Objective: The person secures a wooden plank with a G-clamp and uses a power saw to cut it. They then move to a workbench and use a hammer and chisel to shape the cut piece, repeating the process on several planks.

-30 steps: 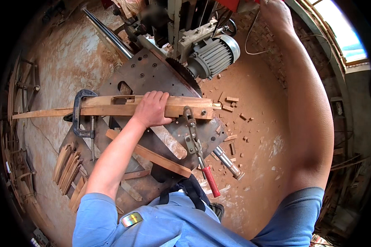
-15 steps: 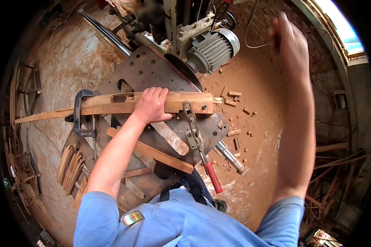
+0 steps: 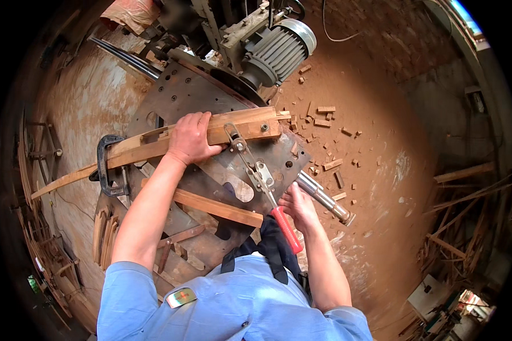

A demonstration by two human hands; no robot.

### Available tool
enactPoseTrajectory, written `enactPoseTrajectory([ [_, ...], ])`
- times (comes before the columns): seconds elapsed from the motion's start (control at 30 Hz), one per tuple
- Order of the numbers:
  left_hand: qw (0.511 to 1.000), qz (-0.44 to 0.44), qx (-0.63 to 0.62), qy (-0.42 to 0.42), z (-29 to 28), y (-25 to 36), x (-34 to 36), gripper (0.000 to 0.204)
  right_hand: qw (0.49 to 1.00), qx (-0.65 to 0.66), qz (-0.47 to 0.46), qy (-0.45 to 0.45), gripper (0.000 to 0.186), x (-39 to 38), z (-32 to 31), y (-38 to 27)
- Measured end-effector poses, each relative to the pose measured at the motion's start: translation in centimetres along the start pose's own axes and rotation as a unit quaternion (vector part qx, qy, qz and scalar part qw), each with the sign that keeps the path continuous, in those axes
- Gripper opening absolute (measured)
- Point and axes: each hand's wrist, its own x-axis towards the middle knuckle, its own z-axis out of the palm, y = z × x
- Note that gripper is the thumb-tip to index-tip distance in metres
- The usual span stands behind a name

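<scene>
My left hand (image 3: 189, 138) lies across a curved wooden jig (image 3: 139, 153), its fingers over the far side and its thumb stretched to the right along the near side. A second strip of wood (image 3: 246, 116) lies along the jig's far side. Near the jig's right end sits a toggle clamp (image 3: 250, 162) with a red handle (image 3: 287, 230) pointing toward me. My right hand (image 3: 299, 208) is just right of that handle, by the table edge, its fingers partly spread and holding nothing visible. A black C-clamp (image 3: 104, 165) grips the jig's left part.
Beyond the steel table (image 3: 179, 94) stand a saw blade (image 3: 239, 85) and a grey motor (image 3: 279, 52). A loose wooden strip (image 3: 219, 209) lies on the near side. Wood offcuts (image 3: 323, 122) litter the floor at right. A metal shaft (image 3: 327, 199) juts from the table.
My right hand has come down from the upper right to beside the red handle. My left hand stays on the wood. The whole view has shifted slightly.
</scene>
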Motion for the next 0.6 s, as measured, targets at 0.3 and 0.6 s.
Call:
enactPoseTrajectory([
  [0.3,1.0,-0.008,0.014,-0.014,0.0,0.1,0.0,0.076,0.994,0.03,-0.004,-0.101,0.061,0.1,3.8,-0.2],
  [0.6,1.0,0.0,0.03,-0.006,0.2,0.0,0.0,0.075,0.993,0.025,-0.077,-0.086,0.053,1.1,4.5,0.8],
])
